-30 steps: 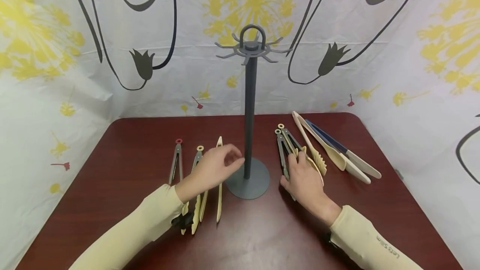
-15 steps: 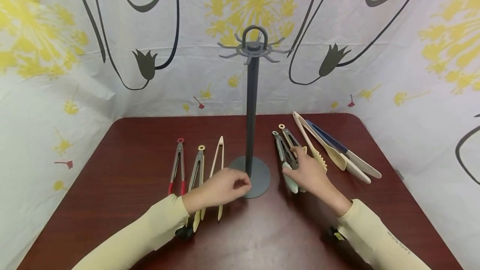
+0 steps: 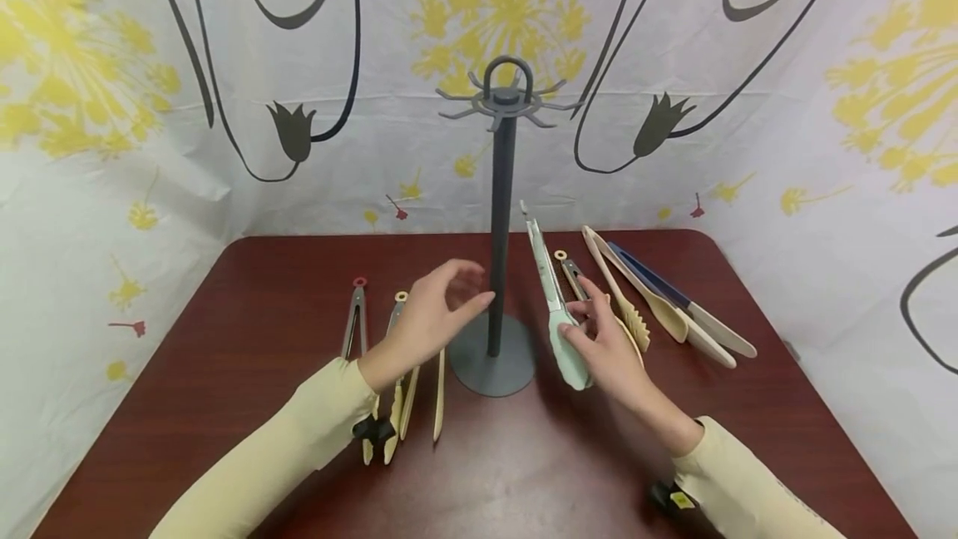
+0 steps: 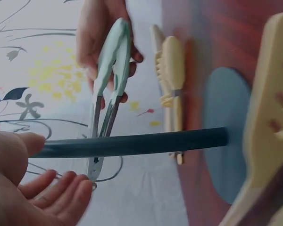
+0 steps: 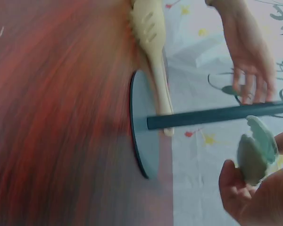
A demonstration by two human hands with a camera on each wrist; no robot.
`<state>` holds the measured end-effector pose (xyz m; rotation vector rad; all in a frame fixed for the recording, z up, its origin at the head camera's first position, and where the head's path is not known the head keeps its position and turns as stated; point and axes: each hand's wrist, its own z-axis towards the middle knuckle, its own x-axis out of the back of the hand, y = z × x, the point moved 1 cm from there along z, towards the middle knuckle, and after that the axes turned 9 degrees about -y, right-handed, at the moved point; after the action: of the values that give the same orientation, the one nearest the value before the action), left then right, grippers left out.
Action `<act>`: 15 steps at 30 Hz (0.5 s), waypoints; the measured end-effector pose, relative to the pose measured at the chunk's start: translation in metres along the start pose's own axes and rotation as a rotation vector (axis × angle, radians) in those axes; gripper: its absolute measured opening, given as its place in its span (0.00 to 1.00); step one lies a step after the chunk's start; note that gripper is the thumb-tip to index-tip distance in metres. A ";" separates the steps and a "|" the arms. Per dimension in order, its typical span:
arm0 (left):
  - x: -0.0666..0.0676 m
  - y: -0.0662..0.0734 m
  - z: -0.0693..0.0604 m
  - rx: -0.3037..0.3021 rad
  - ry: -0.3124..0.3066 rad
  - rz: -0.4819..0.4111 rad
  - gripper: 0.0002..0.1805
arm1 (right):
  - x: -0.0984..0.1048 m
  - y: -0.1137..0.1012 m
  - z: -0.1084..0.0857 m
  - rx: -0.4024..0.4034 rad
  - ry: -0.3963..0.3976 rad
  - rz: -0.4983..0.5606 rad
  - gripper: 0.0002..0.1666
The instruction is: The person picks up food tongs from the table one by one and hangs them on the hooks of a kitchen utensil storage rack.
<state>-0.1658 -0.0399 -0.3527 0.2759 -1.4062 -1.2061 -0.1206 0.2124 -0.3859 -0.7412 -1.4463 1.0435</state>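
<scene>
In the head view the right hand (image 3: 609, 352) grips mint-green tongs (image 3: 566, 348) by their tips, with the metal handle end raised and tilted toward the grey stand (image 3: 502, 215). Thumb and fingers lie around the mint heads in the right wrist view (image 5: 254, 155). The left hand (image 3: 428, 314), fingers loosely bent and apart, is beside the pole and holds nothing. From the left wrist view, the left hand (image 4: 47, 188) has its thumb and fingers on either side of the pole (image 4: 132, 144); whether they touch it I cannot tell.
Red-ended tongs (image 3: 356, 314), cream-ended tongs (image 3: 393, 422) and slim cream tongs (image 3: 439, 406) lie left of the round base (image 3: 494, 377). On the right lie more cream tongs (image 3: 634, 324) and blue-handled tongs (image 3: 651, 273). Hooks (image 3: 535, 116) ring the stand's top.
The right hand has taken hold of the mint tongs and lifted them off the table, handle end up. The left hand dipped beside the base, then rose along the pole with its fingers spread wider.
</scene>
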 end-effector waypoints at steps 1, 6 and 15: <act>0.002 0.002 0.003 -0.018 0.011 -0.037 0.19 | -0.002 -0.001 0.000 0.018 0.002 0.025 0.42; 0.001 0.007 0.016 -0.079 0.005 -0.130 0.20 | -0.005 -0.008 -0.003 0.089 0.004 0.094 0.41; -0.001 0.008 0.022 -0.123 0.017 -0.128 0.15 | 0.012 -0.034 -0.007 0.383 0.173 -0.094 0.53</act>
<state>-0.1805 -0.0247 -0.3420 0.2931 -1.3092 -1.3867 -0.1119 0.2106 -0.3500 -0.4691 -1.0807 1.1125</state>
